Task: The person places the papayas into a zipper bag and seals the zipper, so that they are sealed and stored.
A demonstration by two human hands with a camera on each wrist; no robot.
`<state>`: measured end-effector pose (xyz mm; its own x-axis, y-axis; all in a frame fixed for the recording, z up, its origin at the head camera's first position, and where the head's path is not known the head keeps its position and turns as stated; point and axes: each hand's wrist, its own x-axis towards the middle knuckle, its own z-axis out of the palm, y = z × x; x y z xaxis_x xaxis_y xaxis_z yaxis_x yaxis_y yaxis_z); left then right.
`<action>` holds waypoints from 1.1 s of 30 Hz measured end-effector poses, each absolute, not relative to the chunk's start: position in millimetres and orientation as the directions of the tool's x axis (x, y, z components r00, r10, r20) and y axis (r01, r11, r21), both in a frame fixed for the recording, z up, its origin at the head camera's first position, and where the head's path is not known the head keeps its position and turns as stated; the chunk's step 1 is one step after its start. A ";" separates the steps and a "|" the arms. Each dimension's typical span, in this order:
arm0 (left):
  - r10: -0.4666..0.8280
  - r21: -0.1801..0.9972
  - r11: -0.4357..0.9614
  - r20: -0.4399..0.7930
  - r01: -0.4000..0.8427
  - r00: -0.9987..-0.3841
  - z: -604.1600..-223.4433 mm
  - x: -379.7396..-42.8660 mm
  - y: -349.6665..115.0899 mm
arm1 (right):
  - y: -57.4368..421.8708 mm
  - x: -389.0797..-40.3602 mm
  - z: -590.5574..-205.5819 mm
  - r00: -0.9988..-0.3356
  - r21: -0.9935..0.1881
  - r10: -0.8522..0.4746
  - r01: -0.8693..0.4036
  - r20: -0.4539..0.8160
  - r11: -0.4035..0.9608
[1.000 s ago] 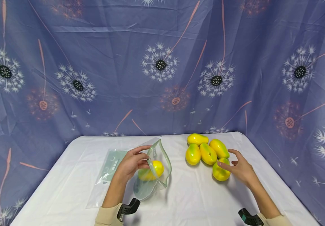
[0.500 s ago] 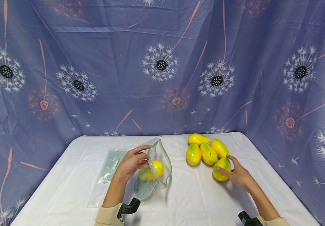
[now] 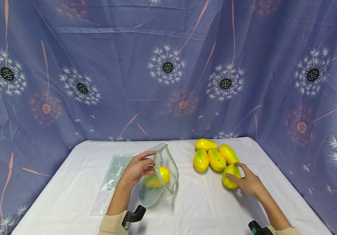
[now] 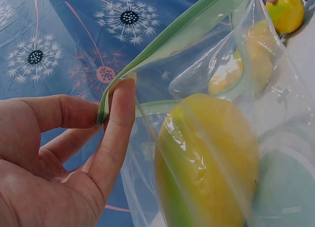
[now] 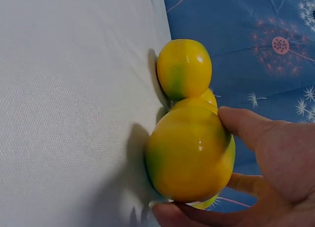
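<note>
The nearest glossy yellow-green oval fruit [image 3: 231, 176], at the right of the table, is now pinched between the thumb and fingers of the right hand [image 3: 250, 183], which a second ago was only reaching around it; whether it is off the cloth I cannot tell. Four similar fruits [image 3: 216, 160] sit close on its far and left sides. Leftward, the left hand [image 3: 137, 169] pinches the green rim of a clear plastic bag [image 3: 172, 163], unchanged, mouth agape, one yellow fruit [image 3: 164, 175] inside. A flat clear pouch with a green panel [image 3: 118, 170] lies farther left on the white cloth [image 3: 203, 209]; nothing visible blocks the space between fruit and bag.

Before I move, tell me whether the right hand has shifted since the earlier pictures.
Yes, slightly: the right hand sits lower in the head view, farther below the far edge of the table.
</note>
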<state>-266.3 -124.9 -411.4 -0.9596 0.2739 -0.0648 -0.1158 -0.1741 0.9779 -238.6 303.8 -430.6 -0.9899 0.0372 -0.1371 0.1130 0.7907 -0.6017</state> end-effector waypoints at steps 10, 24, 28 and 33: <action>0.264 0.978 -0.172 -0.072 -0.120 -0.962 -412.6 -266.3 -124.4 | 306.0 -234.7 -413.0 -0.990 -0.642 0.046 0.119 -0.130 0.757; 0.270 0.976 -0.181 -0.065 -0.117 -0.961 -410.6 -267.6 -124.9 | 262.0 -248.5 -382.9 -0.999 -0.755 0.023 0.044 -0.038 0.655; 0.270 0.976 -0.182 -0.068 -0.120 -0.960 -410.5 -267.9 -124.7 | 241.3 -252.4 -376.3 -1.000 -0.795 0.014 0.029 -0.025 0.606; 0.265 0.977 -0.178 -0.070 -0.120 -0.962 -410.6 -267.7 -126.0 | 214.8 -259.3 -369.3 -1.000 -0.819 0.000 0.025 -0.030 0.573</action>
<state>-267.7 -126.0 -410.6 -0.9617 0.2650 -0.0699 -0.1199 -0.1776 0.9768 -259.3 214.8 -369.3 -0.9995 0.0005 -0.0303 0.0251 0.5729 -0.8193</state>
